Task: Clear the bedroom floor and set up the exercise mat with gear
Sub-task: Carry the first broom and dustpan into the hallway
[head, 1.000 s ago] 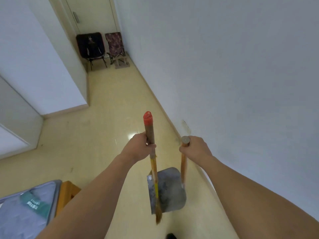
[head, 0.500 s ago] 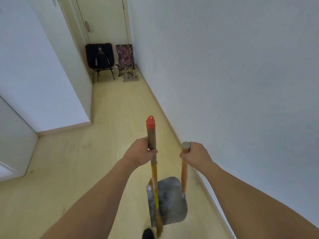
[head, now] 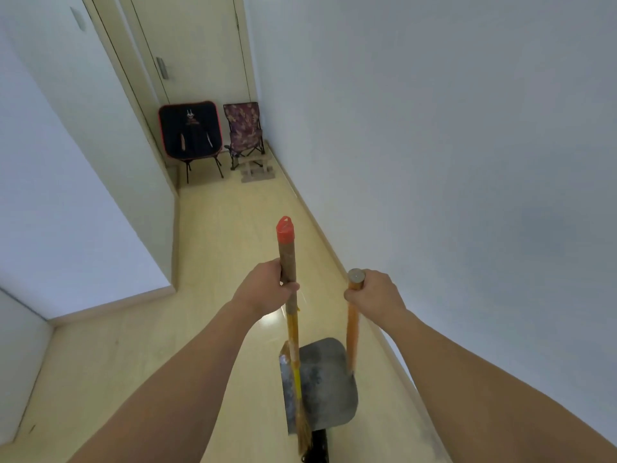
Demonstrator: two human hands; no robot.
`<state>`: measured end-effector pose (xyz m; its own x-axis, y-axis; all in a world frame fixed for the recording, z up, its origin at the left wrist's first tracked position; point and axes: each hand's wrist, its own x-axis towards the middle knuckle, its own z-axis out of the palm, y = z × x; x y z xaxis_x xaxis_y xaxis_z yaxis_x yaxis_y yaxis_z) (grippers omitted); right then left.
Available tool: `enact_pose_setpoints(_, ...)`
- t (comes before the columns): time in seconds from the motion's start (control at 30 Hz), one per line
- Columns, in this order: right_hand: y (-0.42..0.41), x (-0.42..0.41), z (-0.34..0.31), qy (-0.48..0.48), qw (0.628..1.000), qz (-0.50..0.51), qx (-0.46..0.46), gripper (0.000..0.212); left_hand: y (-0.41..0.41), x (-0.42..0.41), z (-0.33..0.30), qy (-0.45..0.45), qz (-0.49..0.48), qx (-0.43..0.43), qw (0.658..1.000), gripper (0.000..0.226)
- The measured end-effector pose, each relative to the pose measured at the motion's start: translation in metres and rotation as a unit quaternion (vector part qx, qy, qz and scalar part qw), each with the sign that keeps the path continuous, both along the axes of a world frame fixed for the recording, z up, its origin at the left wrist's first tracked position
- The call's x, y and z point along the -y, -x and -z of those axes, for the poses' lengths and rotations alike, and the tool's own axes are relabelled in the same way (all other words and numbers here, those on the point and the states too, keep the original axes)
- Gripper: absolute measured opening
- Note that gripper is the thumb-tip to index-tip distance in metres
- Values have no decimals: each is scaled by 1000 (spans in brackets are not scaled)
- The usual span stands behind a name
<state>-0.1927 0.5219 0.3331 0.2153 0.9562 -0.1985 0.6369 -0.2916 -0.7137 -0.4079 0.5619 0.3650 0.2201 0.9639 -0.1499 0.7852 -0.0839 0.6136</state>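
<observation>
Smooth pale wall (head: 434, 145) runs along the right of the right hand (head: 375, 295); glossy cream floor (head: 217, 235) stretches ahead of both hands. Far ahead stand a black folding chair (head: 190, 135), its small emblem unreadable, and a patterned purple one (head: 245, 128). Below the right hand hangs a dull grey metal dustpan (head: 324, 385) on an orange pole, gripped near the top. The left hand (head: 267, 290) clasps the red-capped broom (head: 290, 312) handle, bristles low beside the pan.
</observation>
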Motion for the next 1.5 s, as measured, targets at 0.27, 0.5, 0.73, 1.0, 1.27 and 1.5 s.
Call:
enact_pose_setpoints(0.27,19,-233,-20,-2,1000,-14,-7,8,24,-220,-27,-9,-14,-3,1000,10)
enact_pose_setpoints(0.5,42,-401,-28,-2,1000,-5,1,9,50,-391,-25,-13,-12,-1,1000,10)
enact_pose_setpoints(0.73,94,-594,-27,-11,1000,-16,19,4,94,-580,-20,-8,-17,22,1000,10)
enact_pose_setpoints(1.0,132,-776,-43,-3,1000,-1,25,9,136,-761,-38,-7,-14,31,999,9)
enact_pose_setpoints(1.27,163,-977,-21,1,1000,-16,4,8,161,-951,-24,-5,-19,26,999,9)
enact_pose_setpoints(1.5,174,-1146,-23,0,999,-32,-3,10,168,-1115,-38,0,-31,19,999,9)
